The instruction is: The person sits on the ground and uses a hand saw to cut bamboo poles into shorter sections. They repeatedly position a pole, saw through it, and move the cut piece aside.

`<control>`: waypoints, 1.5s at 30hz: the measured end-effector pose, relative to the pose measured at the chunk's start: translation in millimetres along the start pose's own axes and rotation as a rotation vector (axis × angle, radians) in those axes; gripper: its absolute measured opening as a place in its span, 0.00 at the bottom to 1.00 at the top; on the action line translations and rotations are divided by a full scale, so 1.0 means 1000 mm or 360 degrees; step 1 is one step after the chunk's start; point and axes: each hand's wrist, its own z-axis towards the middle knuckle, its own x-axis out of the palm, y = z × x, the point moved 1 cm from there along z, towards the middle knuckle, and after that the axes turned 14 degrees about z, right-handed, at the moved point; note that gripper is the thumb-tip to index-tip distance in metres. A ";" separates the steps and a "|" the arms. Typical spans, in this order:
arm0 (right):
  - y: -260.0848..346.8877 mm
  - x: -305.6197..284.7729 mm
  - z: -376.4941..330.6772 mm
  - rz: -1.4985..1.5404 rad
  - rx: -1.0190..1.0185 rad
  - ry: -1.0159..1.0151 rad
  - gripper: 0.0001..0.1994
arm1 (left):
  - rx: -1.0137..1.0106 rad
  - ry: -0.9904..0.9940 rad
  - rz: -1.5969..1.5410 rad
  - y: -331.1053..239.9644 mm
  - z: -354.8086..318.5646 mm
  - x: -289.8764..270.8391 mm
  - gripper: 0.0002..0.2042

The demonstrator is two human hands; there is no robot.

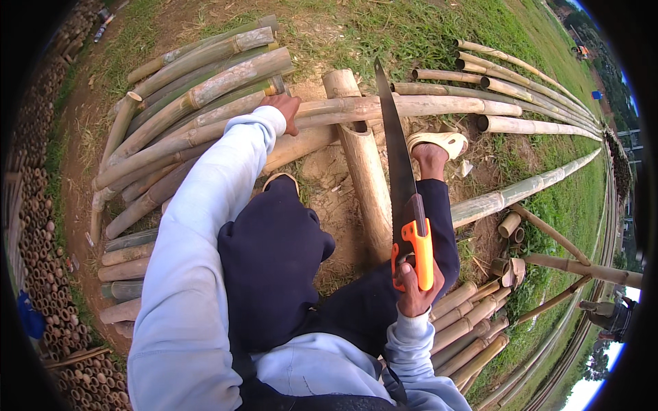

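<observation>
My right hand (pixel 417 291) is closed round the orange handle of a hand saw (pixel 395 151). Its long dark blade points away from me and crosses over a bamboo pole (pixel 439 105) in the view; whether the teeth touch it I cannot tell. Over at the left, my left hand (pixel 282 111) grips the same pole, with the arm stretched out. The pole lies across a bamboo support (pixel 367 185) with a notched top, just right of the middle. One foot in a cream clog (pixel 439 144) rests close beyond the blade.
Cut bamboo lengths (pixel 205 89) are piled at the left, and shorter ones (pixel 473 322) lie by my right side. Long poles (pixel 528 89) stretch off to the right. A bamboo frame (pixel 582 267) stands at the far right. Stacked bamboo (pixel 58 274) lines the left edge.
</observation>
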 end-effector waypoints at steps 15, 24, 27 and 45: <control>-0.003 0.023 0.011 0.0017 0.0095 0.0149 0.19 | 0.0102 -0.0191 -0.0003 0.032 -0.041 0.010 0.31; -0.007 0.026 0.033 -0.0041 0.0119 0.0106 0.20 | 0.0061 -0.0393 0.0155 0.024 -0.035 0.017 0.33; -0.003 0.020 0.026 -0.0042 0.0082 0.0148 0.19 | 0.0147 -0.0211 -0.0059 0.050 -0.052 0.015 0.33; -0.054 0.072 0.047 0.0025 0.0192 0.0237 0.12 | 0.0057 -0.0337 0.0022 0.063 -0.040 0.049 0.35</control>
